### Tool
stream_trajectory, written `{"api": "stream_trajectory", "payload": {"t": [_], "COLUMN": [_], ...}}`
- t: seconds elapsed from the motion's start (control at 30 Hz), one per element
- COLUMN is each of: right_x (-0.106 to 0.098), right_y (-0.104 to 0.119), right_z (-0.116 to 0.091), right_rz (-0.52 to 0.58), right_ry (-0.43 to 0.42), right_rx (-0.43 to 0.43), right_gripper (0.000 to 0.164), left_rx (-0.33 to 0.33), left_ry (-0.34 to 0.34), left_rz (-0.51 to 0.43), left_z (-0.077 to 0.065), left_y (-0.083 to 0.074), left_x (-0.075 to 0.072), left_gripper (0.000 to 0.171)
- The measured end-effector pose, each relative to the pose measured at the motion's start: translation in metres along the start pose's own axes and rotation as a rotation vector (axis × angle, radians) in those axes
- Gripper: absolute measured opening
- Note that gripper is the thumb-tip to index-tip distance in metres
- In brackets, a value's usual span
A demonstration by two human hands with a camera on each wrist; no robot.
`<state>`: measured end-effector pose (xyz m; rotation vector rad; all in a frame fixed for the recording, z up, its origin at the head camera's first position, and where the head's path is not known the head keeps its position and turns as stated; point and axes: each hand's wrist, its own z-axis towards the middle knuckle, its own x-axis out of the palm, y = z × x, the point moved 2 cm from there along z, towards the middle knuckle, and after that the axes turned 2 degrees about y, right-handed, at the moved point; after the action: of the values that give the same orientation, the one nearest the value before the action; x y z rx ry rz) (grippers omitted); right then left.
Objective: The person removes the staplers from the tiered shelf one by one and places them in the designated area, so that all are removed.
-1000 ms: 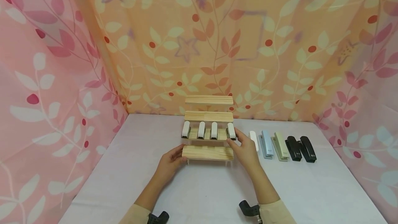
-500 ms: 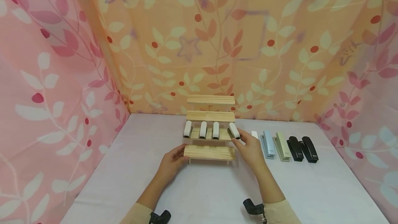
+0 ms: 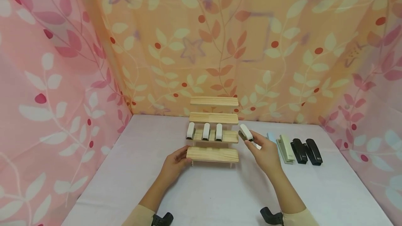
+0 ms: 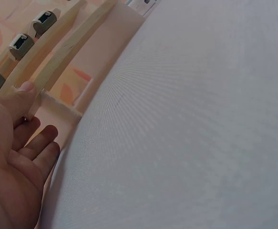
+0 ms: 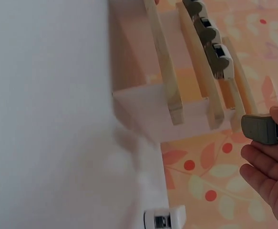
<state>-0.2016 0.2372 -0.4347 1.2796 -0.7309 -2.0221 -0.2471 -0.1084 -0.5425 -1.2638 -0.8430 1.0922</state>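
Note:
A tiered display rack with pale wooden boards [image 3: 212, 154] stands in the middle of the table. My left hand [image 3: 174, 165] grips the left end of its lowest board, thumb at the board's edge in the left wrist view. Just off the rack's right side, my right hand [image 3: 267, 154] pinches a white stapler [image 3: 246, 132] between thumb and fingers. This stapler is tilted, and its dark grey underside [image 5: 260, 130] shows in the right wrist view. Three white staplers [image 3: 206, 132] stand in a row on the second board from the bottom, towards its left and middle.
Right of the rack, more staplers lie on the white-covered table [image 3: 207, 194]: a pale green one [image 3: 285, 148], two black ones [image 3: 299, 151], a light blue one and a white one [image 5: 176, 217]. My right hand partly hides the last two. Patterned curtains [image 3: 213, 44] enclose the back and sides.
My right hand has taken the rightmost white stapler off the second board and moved it right, tilting it. My left hand has stayed at the rack's lowest board.

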Motion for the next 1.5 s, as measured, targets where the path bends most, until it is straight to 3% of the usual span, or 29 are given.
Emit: {"api": "stream_trajectory", "payload": {"t": [0.37,0.67,1.03,1.5], "right_x": [-0.036,-0.051,-0.053,-0.044], "right_y": [-0.011,-0.025,-0.045,-0.07], "right_z": [-0.029,-0.048,-0.06,-0.064], "right_rz": [-0.086,-0.129,-0.164,-0.136], "right_ry": [-0.05,-0.034,0.027,0.076], "right_rx": [-0.012,0.051,0.132,0.174], "right_gripper": [0.05,0.051,0.055,0.053], "left_rx": [-0.021,-0.001,0.011,-0.011], "left_ry": [0.004,0.001,0.006,-0.006], "left_rz": [-0.02,-0.023,0.015,0.014], "left_z": [0.0,-0.001,0.0,0.0], "left_y": [0.0,-0.001,0.001,0.001], "left_x": [0.0,0.001,0.0,0.0], "left_gripper": [0.061,0.061,0.063,0.062]}}
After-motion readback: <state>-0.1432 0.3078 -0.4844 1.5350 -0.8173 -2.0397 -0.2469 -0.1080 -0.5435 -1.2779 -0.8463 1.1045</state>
